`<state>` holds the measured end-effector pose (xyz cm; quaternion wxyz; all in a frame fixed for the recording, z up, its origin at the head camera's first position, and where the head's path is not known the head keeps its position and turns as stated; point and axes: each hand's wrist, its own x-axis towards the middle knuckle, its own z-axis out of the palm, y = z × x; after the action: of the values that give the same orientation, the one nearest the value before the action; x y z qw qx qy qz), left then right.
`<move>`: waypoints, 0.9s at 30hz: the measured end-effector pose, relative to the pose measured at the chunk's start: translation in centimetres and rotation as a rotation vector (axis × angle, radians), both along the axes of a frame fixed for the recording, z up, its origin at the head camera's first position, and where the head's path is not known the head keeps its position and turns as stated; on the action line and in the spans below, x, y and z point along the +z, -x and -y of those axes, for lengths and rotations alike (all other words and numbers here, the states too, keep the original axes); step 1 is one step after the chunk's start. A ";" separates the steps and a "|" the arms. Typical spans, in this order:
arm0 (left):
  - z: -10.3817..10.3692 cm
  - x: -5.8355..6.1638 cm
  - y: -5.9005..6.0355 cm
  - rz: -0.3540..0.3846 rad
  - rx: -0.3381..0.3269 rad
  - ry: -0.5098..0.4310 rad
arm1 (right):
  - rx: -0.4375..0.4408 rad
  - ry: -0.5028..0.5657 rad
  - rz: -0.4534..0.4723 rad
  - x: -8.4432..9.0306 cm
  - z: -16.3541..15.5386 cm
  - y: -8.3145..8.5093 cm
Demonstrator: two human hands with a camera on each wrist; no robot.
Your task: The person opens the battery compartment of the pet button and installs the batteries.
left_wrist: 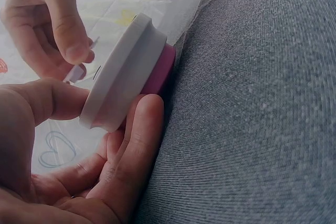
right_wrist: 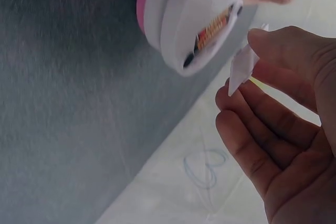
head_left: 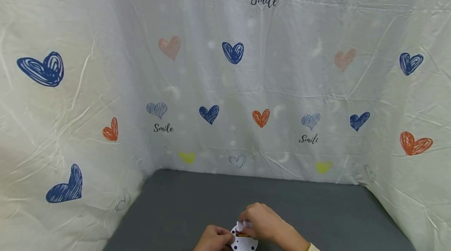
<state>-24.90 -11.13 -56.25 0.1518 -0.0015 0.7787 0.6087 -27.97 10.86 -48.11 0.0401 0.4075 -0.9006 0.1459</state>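
A round white device with a pink part underneath (left_wrist: pixel 126 66) is tipped up on the grey surface. Batteries (right_wrist: pixel 212 30) with red and yellow wrappers show in the opened compartment on its underside, among dark round feet. My left hand (head_left: pixel 216 238) grips the device's rim, thumb on the white face and fingers around the other side. Between thumb and fingers, my right hand (head_left: pixel 264 221) pinches a small white battery cover (right_wrist: pixel 243 66), held apart from the device, just beside the opening.
A dark grey table surface (head_left: pixel 197 196) spreads beneath the hands. White cloth (head_left: pixel 246 74) printed with hearts and the word "Smile" hangs behind it and along both sides.
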 end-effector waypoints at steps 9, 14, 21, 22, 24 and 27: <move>0.1 -0.1 0.3 0.059 -0.013 -0.001 | -0.006 -0.038 -0.032 -0.8 0.5 -0.1; 0.1 0.0 0.3 0.072 -0.014 -0.007 | -0.014 -0.047 -0.005 -1.2 0.6 -0.1; 0.0 0.1 0.3 0.090 -0.004 0.005 | -0.020 -0.037 0.050 -1.4 0.7 0.1; 0.0 0.2 0.3 0.090 -0.002 0.004 | -0.021 -0.032 0.052 -1.4 0.7 0.2; 0.0 0.1 0.3 0.084 0.001 0.001 | -0.024 -0.023 0.043 -1.6 0.7 0.3; -0.1 0.0 0.2 0.069 -0.002 0.003 | -0.029 -0.016 0.027 -1.9 0.7 0.4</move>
<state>-25.14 -11.07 -56.25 0.1792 -0.0222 0.7738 0.6072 -28.39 10.18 -49.96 0.0267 0.3927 -0.9080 0.1439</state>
